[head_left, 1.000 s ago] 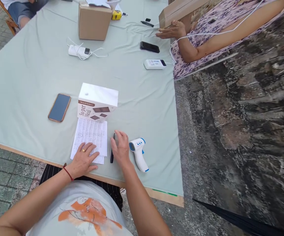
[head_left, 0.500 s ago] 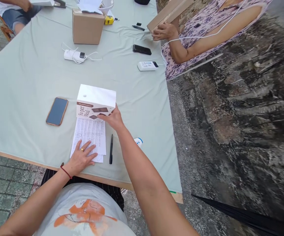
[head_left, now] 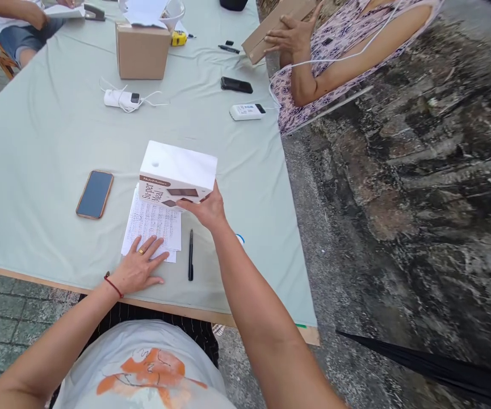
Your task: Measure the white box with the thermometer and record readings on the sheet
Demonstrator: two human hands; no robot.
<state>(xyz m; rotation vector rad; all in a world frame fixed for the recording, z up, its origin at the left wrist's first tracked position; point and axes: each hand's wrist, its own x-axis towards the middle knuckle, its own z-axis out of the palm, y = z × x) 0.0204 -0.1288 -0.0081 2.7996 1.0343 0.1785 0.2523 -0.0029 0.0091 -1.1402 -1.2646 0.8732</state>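
Observation:
My right hand (head_left: 206,209) grips the near right corner of a white carton (head_left: 179,162) with brown print, thumb on its printed side. The carton covers the far end of some printed paper sheets (head_left: 154,224); whether it rests on them or is slightly raised I cannot tell. My left hand (head_left: 139,266) lies flat with fingers spread over the near edge of the sheets and the cloth. A black pen (head_left: 191,255) lies between my two arms, right of the papers. Left of the papers is a smartphone (head_left: 95,194) in a brown case.
A brown cardboard box (head_left: 142,52) stands farther back, near a yellow tape measure (head_left: 179,38). White devices with cords (head_left: 121,99) and a black phone (head_left: 236,85) lie on the cloth. At the right edge a person holds a cardboard piece (head_left: 271,34); another person sits far left.
The carton has moved right and a little away with my right hand, showing more of the papers' far end. The sheets have shifted slightly away under my left hand.

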